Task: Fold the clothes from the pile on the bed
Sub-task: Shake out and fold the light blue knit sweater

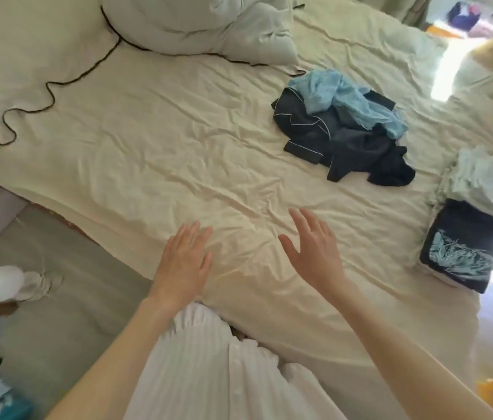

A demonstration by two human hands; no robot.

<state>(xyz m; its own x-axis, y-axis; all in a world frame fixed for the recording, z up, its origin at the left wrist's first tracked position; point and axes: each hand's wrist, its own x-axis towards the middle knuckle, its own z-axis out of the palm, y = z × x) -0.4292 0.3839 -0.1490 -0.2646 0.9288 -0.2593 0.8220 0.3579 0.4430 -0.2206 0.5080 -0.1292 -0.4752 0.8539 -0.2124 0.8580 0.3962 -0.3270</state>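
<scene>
A pile of unfolded clothes lies on the cream bed sheet: a dark pyjama top with pale piping, a light blue garment on top of it, and more dark cloth. My left hand and my right hand hover flat over the sheet near the bed's front edge, fingers straight, holding nothing. The pile is well beyond my right hand. At the right edge of the bed lie a folded dark garment with a pale blue print and a folded pale green one.
A bunched duvet sits at the head of the bed, and a pillow with dark wavy trim lies at the far left. Grey floor runs along the left, with small items on it. Bright sunlight falls at the right.
</scene>
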